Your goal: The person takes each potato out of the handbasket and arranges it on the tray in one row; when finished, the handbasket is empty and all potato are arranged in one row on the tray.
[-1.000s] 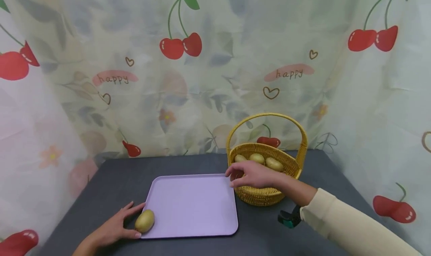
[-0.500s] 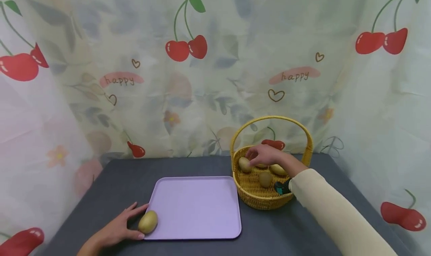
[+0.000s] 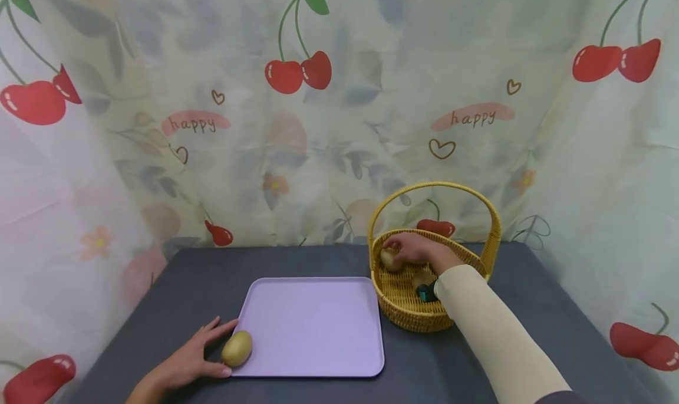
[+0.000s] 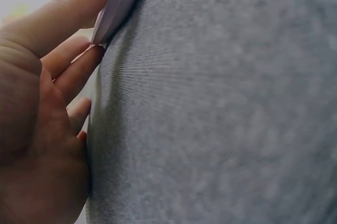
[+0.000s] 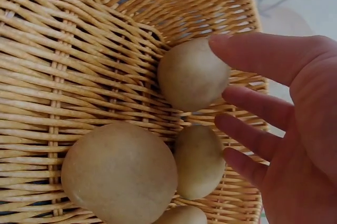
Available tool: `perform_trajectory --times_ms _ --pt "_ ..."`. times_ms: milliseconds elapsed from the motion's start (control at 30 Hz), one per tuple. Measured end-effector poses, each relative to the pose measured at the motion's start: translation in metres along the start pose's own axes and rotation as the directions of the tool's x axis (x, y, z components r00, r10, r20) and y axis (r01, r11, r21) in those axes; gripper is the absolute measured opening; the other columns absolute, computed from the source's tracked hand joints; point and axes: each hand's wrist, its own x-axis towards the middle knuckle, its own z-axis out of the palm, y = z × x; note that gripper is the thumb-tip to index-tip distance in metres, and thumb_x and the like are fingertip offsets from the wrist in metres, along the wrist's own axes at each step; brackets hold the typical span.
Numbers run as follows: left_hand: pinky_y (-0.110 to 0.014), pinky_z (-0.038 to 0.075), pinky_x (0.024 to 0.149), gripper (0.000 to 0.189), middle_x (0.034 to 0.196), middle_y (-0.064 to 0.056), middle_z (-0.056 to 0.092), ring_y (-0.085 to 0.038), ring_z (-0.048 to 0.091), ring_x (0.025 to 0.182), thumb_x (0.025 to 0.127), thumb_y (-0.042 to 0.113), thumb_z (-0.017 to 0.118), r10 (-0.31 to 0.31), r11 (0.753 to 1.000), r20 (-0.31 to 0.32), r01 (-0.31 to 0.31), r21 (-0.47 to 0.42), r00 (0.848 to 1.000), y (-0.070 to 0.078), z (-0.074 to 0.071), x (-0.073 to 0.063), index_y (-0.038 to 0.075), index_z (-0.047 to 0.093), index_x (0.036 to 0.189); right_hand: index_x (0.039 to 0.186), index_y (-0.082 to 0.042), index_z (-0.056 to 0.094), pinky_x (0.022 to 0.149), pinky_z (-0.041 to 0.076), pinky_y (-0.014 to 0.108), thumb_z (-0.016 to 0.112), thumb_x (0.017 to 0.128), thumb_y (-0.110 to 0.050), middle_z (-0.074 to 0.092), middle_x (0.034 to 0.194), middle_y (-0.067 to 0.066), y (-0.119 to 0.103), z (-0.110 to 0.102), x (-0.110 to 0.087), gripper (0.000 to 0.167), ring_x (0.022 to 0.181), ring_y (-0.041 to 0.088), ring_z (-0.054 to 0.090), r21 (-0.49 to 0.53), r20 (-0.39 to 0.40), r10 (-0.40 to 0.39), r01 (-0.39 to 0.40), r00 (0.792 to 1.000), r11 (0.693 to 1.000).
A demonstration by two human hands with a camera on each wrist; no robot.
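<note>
Having reached into the basket right of the tray, the right hand has a potato within grasp; whether its fingers pinch, I cannot tell. The left hand, fingers spread, touches the tray beside another potato.

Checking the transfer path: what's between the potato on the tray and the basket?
Head view: between potato and basket, just the tray, bare there, plus perhaps a sliver of table.
</note>
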Motion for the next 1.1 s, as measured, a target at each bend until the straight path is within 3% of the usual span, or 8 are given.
perform_trajectory --times_ms 200,400,633,767,1100 --pt "-0.082 0.019 0.089 0.083 0.152 -0.037 0.015 -0.065 0.011 0.133 0.079 0.038 0.078 0.003 1.0 -0.022 -0.004 -0.006 1.0 -0.001 0.0 -0.001 0.014 0.041 0.149 0.131 -0.009 0.058 0.094 0.042 0.044 0.066 0.087 -0.006 0.055 0.13 0.011 -0.005 0.004 0.002 0.045 0.112 0.027 0.051 -0.068 0.016 0.018 -0.017 1.0 0.998" --pt "-0.081 0.02 0.09 0.081 0.152 -0.036 0.016 -0.064 0.013 0.133 0.078 0.039 0.079 -0.006 1.0 -0.04 0.006 -0.003 0.999 -0.002 0.0 0.0 0.014 0.044 0.147 0.131 -0.013 0.051 0.085 0.044 0.039 0.071 0.084 -0.005 0.054 0.125 0.007 -0.008 0.01 0.004 0.052 0.104 0.025 0.05 -0.037 0.039 0.094 -0.093 0.995 0.995" --pt "-0.08 0.019 0.091 0.08 0.152 -0.036 0.017 -0.064 0.014 0.133 0.077 0.039 0.079 -0.017 1.0 -0.046 0.016 -0.02 0.999 -0.002 0.002 -0.001 0.015 0.046 0.146 0.134 -0.017 0.055 0.089 0.045 0.043 0.076 0.08 -0.003 0.051 0.13 0.012 -0.007 0.014 0.007 0.06 0.11 0.027 0.05 -0.15 0.046 0.069 -0.062 0.997 0.987" --pt "-0.081 0.018 0.091 0.079 0.153 -0.035 0.016 -0.063 0.014 0.134 0.078 0.039 0.079 -0.017 0.999 -0.043 0.015 -0.034 0.999 -0.001 0.002 -0.001 0.015 0.046 0.146 0.13 -0.019 0.057 0.087 0.045 0.043 0.08 0.077 -0.005 0.053 0.124 0.011 -0.008 0.017 0.009 0.059 0.104 0.026 0.05 -0.17 0.067 0.114 -0.101 0.991 0.98" --pt "-0.08 0.02 0.091 0.076 0.152 -0.036 0.017 -0.063 0.015 0.133 0.079 0.036 0.079 0.008 1.0 -0.046 -0.009 -0.02 0.999 -0.001 0.002 -0.003 0.015 0.048 0.144 0.12 -0.021 0.059 0.09 0.046 0.042 0.079 0.078 -0.004 0.059 0.114 0.003 -0.013 0.018 0.009 0.049 0.099 0.022 0.052 -0.241 0.107 0.115 -0.086 0.988 0.967"
